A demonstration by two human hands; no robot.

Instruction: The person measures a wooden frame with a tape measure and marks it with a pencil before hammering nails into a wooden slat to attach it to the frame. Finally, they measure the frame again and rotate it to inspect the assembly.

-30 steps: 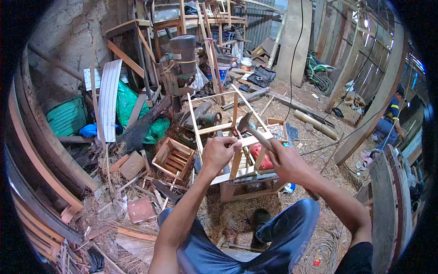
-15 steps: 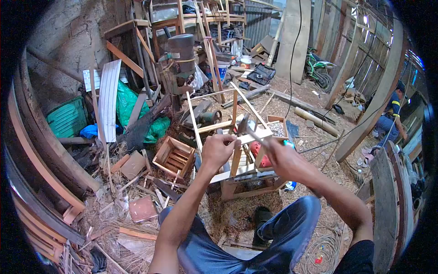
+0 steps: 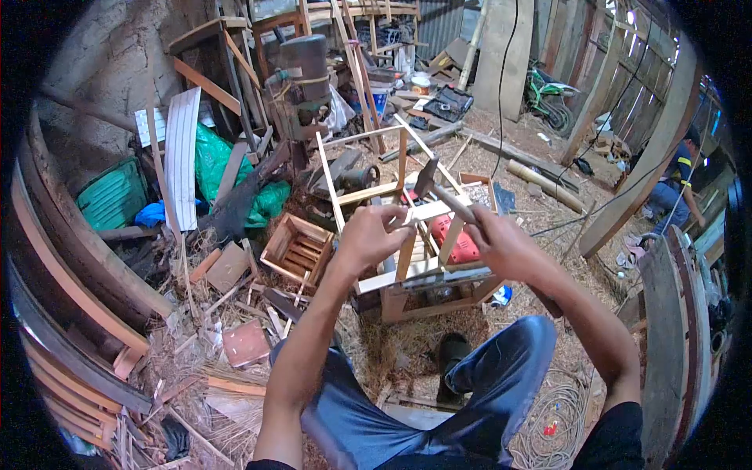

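Observation:
My right hand [image 3: 501, 244] is wrapped round the handle of a hammer [image 3: 427, 177]. The hammer's head stands a little above and beyond the fingertips of my left hand [image 3: 377, 236]. Those fingers are pinched together at the end of a pale wooden strip [image 3: 432, 209]; whatever they hold is too small to make out. The strip belongs to an upright frame of light wooden legs and rails [image 3: 330, 178], resting on a low wooden bench [image 3: 395, 305]. Behind the strip, between the frame's pieces, lies a red power tool [image 3: 457, 240].
A slatted wooden crate [image 3: 298, 254] sits left of the frame. A box of small pale pieces [image 3: 479, 192] is behind it at right. Wood scraps and shavings litter the floor. A coil of cord [image 3: 552, 411] lies by my right knee. Another person [image 3: 674, 184] crouches at far right.
The hammer's head has risen slightly away from my left fingertips. My left hand keeps its pinch at the strip. The whole view has tilted down a little.

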